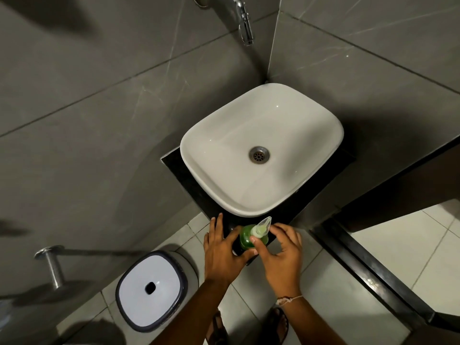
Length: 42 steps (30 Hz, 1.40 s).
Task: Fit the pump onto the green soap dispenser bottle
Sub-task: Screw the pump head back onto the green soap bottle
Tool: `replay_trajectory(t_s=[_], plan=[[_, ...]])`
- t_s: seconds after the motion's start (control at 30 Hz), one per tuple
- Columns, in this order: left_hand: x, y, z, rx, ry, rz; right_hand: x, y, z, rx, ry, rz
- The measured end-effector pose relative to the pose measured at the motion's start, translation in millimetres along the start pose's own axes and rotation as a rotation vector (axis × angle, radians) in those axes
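The green soap dispenser bottle (pixel 246 239) stands upright on the black counter (pixel 179 170), just in front of the white basin. A pale clear pump (pixel 261 226) sits on its top, nozzle pointing toward the basin. My left hand (pixel 221 250) wraps the bottle's left side, thumb across the front. My right hand (pixel 281 252) pinches the pump's collar with thumb and fingertips. The bottle's lower half is hidden by my hands.
A white basin (pixel 261 148) with a metal drain fills the counter; a chrome tap (pixel 245 23) juts from the grey wall above. A white-lidded bin (pixel 151 290) stands on the floor at the left, beside a metal wall bar (pixel 53 266). A dark door frame (pixel 373 270) runs at the right.
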<state>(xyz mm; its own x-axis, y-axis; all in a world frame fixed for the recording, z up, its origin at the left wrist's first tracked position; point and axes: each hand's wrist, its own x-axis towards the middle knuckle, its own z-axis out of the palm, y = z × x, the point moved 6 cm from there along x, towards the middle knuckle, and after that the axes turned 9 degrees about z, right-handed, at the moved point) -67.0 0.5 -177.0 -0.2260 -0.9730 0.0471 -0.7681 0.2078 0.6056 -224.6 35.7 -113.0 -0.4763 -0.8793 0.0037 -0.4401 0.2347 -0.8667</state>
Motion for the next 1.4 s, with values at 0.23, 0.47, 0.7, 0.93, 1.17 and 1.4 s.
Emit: replay_trajectory(t_s=[0.23,0.47,0.7,0.93,1.17,1.4], plan=[[-1.4,-1.8,1.4,0.011,0.000,-0.008,2.1,9.8,4.9,-0.089,-0.039,0.012],[0.4,-6.5,6.3,0.057,-0.034,0.005,8.0,-0.9,5.6,-0.269,0.002,-0.015],[0.2,-8.0,8.1,0.034,-0.020,0.014,7.8,-9.0,3.1,-0.342,0.019,-0.094],[1.3,-6.5,4.3,0.056,0.003,0.027,8.1,-1.5,5.8,-0.338,-0.001,-0.054],[-0.4,-4.8,4.7,0.041,0.004,0.005,4.2,0.7,14.5,-0.270,0.046,0.076],[-1.5,-7.2,7.8,0.030,-0.012,0.005,-2.2,8.7,11.3,-0.179,-0.010,0.099]])
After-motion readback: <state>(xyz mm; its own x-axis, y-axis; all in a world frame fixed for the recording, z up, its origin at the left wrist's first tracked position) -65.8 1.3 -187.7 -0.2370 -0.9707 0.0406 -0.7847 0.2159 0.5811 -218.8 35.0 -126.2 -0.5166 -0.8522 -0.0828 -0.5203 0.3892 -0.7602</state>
